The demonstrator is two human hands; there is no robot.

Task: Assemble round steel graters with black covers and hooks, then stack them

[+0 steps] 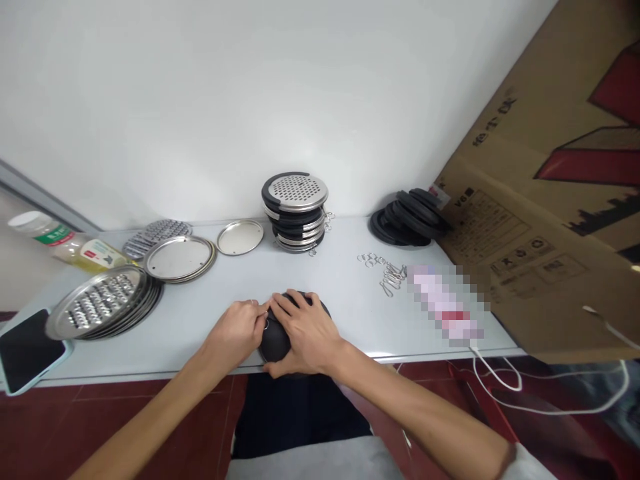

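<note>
A round black disc-shaped piece point(274, 342) rests at the table's front edge, mostly covered by my hands. My right hand point(311, 333) spans it from above, fingers over the far rim and thumb at the near side, gripping it. At its left edge my left hand point(239, 330) is closed in a pinch, with a small metal ring point(267, 325) at the fingertips. Behind them stands a stack of round graters point(299, 193) with black rims and small rings hanging off. Loose metal rings point(371, 259) and wire hooks point(394, 280) lie to the right.
Black round covers point(410, 219) are piled before a large cardboard box point(540, 267). Leftward are grater plates point(100, 303), plain metal discs point(180, 258), a single disc point(241, 237), a tipped bottle point(75, 243) and a phone point(30, 350). A white cable point(550, 412) hangs right.
</note>
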